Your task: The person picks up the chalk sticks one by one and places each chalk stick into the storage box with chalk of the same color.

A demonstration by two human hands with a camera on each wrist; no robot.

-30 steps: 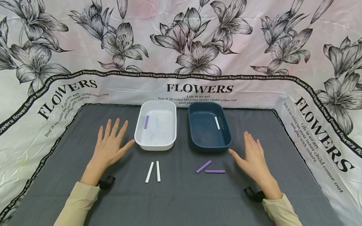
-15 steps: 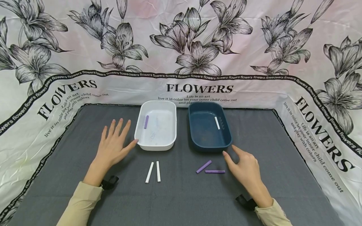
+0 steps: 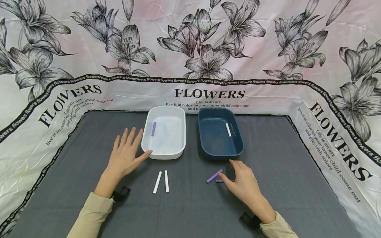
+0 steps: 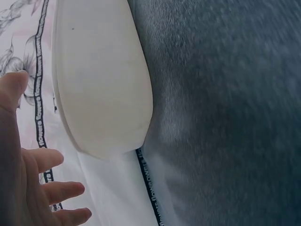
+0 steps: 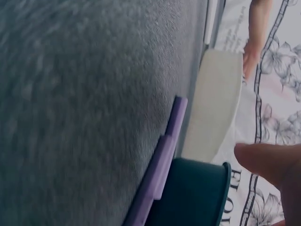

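My left hand (image 3: 124, 159) hovers with fingers spread beside the white tub (image 3: 165, 155), its thumb overlapping the tub's front left corner. In front of that tub lie two white chalk sticks (image 3: 157, 182). My right hand (image 3: 244, 183) reaches over two purple chalk sticks (image 3: 212, 178), thumb and index finger apart with nothing between them. It partly covers the nearer purple stick (image 3: 219, 181) in the head view. Both purple sticks show below the thumb (image 5: 270, 162) in the right wrist view. Inside the white tub is one purple chalk stick (image 3: 153, 129).
A dark blue tub (image 3: 221, 156) stands right of the white one, with a white chalk stick (image 3: 228, 130) in it. The grey cloth (image 3: 184, 211) covers the table, bordered by a white floral print (image 3: 205, 99) that rises at the back.
My right hand has moved left and nearer, from beside the blue tub to over the purple chalk sticks. My left hand has shifted right towards the white tub. The chalk sticks have stayed in place.
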